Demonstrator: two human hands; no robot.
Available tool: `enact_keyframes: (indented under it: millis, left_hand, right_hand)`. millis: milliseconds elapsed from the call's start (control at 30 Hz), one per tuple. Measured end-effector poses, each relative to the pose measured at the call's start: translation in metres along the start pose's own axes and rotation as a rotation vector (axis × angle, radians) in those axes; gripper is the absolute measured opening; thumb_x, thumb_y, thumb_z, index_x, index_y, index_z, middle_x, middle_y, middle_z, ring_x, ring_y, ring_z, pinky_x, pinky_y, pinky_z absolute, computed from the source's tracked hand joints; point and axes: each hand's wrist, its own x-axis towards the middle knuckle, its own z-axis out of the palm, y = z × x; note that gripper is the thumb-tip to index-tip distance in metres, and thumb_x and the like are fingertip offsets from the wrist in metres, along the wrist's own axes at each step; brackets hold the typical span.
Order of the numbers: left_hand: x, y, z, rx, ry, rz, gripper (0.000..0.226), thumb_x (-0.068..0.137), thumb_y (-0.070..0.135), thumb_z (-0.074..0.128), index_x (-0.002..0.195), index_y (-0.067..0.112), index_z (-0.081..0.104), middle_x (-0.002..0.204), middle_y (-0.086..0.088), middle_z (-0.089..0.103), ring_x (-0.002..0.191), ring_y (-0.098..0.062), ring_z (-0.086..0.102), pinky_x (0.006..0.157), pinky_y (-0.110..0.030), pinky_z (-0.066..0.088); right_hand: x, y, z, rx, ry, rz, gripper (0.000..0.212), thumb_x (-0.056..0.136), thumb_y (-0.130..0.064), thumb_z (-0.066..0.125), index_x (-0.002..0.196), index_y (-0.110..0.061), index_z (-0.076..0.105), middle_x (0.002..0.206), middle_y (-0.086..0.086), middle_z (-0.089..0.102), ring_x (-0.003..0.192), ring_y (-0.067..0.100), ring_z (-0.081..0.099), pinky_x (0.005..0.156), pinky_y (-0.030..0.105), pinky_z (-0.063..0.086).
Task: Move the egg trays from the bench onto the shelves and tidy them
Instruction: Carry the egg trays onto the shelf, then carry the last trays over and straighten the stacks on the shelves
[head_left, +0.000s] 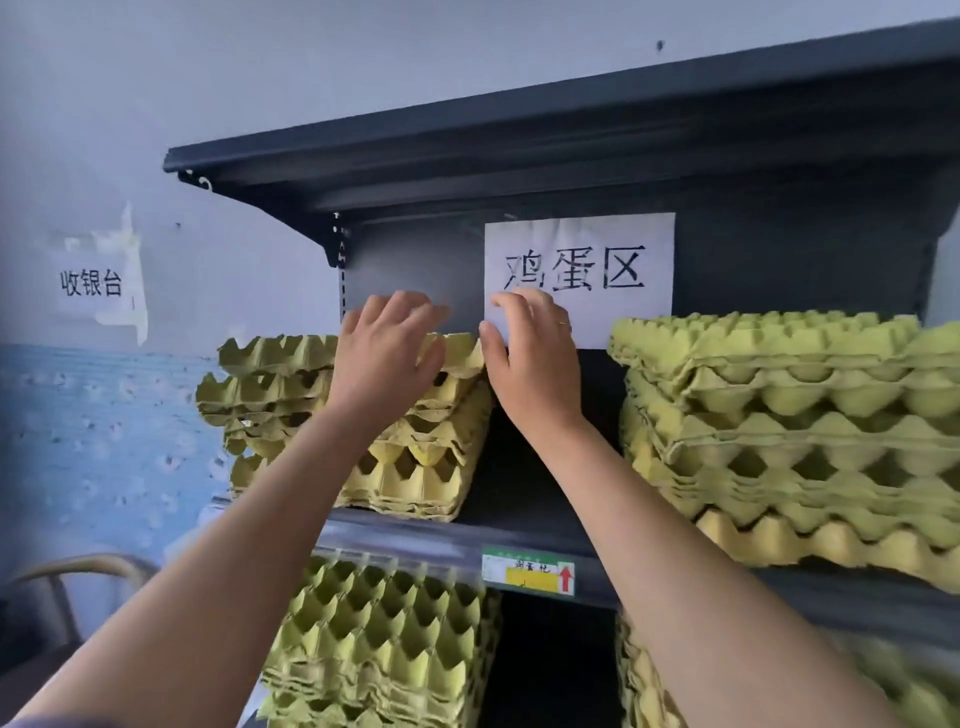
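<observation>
While both arms reach up to the shelf (524, 538), the left hand (387, 353) lies on top of the left stack (415, 467) of yellow-green egg trays. Its fingers (410, 312) are spread and nearly straight across the top tray (280, 351), tips toward the back edge. That is contact from above, nothing clasped.

Right hand (535, 358) sits at the same stack's right top corner. Thumb (491, 343) touches the top tray's corner. The other fingers (524, 301) are loosely bent above it, in front of the sign (597, 244) on the back panel, and they close on nothing visible.

Left stack is uneven: trays are skewed, and the upper ones stick out further left than the bottom ones.

A strip of bare shelf separates it from the right stack (779, 426), which is well apart from both hands and runs off the right edge of view.

Tag (527, 571) with a red arrow sits on the shelf's front lip, under that gap.

Below the shelf are two more stacks, lower left (384, 649) and lower right (644, 691); the second is blurred.

Top board (519, 140) caps the unit. A paper note (91, 283) is on the wall to its left.
</observation>
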Motion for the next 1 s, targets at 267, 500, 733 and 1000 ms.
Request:
enact_keyframes:
  millis: [267,500,733,1000]
  left_hand:
    - [0.022,0.171,-0.023,-0.106,0.175,0.119,0.021,0.086,0.015,0.059,0.106,0.012,0.064,0.106,-0.009,0.063,0.097,-0.035,0.056,0.082,-0.046,0.042]
    - [0.018,0.336,-0.008,-0.225,0.189,0.217,0.027,0.088,0.026,0.044,0.104,0.013,0.062,0.099,-0.006,0.065,0.092,-0.032,0.058,0.078,-0.04,0.043]
    - [0.0,0.489,0.052,-0.332,0.195,0.465,0.022,0.085,0.022,0.048,0.098,0.016,0.065,0.09,-0.002,0.065,0.081,-0.029,0.058,0.072,-0.037,0.035]
    - [-0.035,0.656,0.178,-0.58,-0.034,0.556,0.023,0.077,0.019,0.049,0.092,0.016,0.067,0.075,0.0,0.063,0.071,-0.027,0.059,0.061,-0.032,0.043]
  right_hand:
    - [-0.004,0.046,-0.163,-0.193,0.144,-0.192,0.031,0.088,-0.025,0.046,0.105,-0.008,0.065,0.108,0.011,0.064,0.098,0.029,0.059,0.077,0.035,0.051]
    - [-0.05,0.155,-0.304,-0.372,0.134,-0.126,0.029,0.088,-0.024,0.047,0.105,-0.009,0.065,0.107,0.009,0.064,0.097,0.028,0.059,0.075,0.037,0.051]
    - [-0.126,0.284,-0.402,-0.571,0.093,0.03,0.025,0.085,-0.021,0.053,0.102,-0.008,0.066,0.101,0.01,0.064,0.09,0.033,0.061,0.072,0.039,0.052]
    - [-0.216,0.428,-0.502,-0.823,-0.09,0.262,0.032,0.083,-0.025,0.044,0.099,-0.01,0.067,0.097,0.009,0.066,0.085,0.034,0.062,0.069,0.037,0.052]
